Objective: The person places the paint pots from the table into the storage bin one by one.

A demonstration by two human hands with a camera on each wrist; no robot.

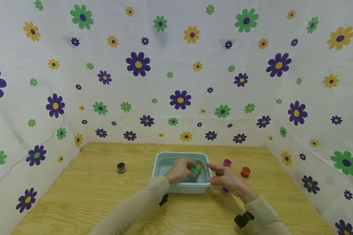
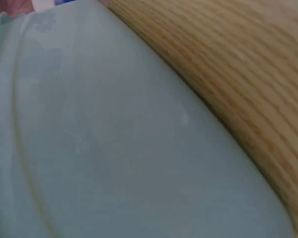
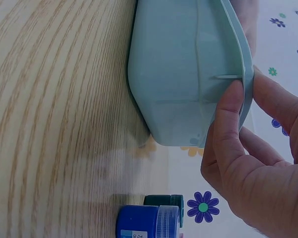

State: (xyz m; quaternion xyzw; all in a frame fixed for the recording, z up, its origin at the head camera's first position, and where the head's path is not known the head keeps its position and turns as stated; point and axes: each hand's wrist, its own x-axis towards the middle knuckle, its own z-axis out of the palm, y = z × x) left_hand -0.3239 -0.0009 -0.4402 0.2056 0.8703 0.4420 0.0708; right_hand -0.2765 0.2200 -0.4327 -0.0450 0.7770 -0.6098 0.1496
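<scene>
A light blue plastic tub [image 1: 180,188] stands on the wooden table. My left hand [image 1: 180,169] reaches over its near rim and holds a small green paint jar [image 1: 194,171] inside. Beside that jar in the tub is a yellow jar [image 1: 198,166]. At the tub's right end, my right hand [image 1: 230,181] pinches the rim between thumb and fingers; the right wrist view shows the fingers [image 3: 231,96] against the tub's outer wall [image 3: 174,74]. In the left wrist view the tub's side wall [image 2: 129,124] fills most of the picture, and the held jar is out of sight.
Left of the tub stands a black-lidded jar [image 1: 121,167]. To the right are a magenta-lidded jar [image 1: 227,162] and a red jar [image 1: 245,172]. A blue jar [image 3: 139,221] and a dark green jar [image 3: 177,201] stand near my right hand. Flowered cloth [image 1: 164,85] surrounds the table.
</scene>
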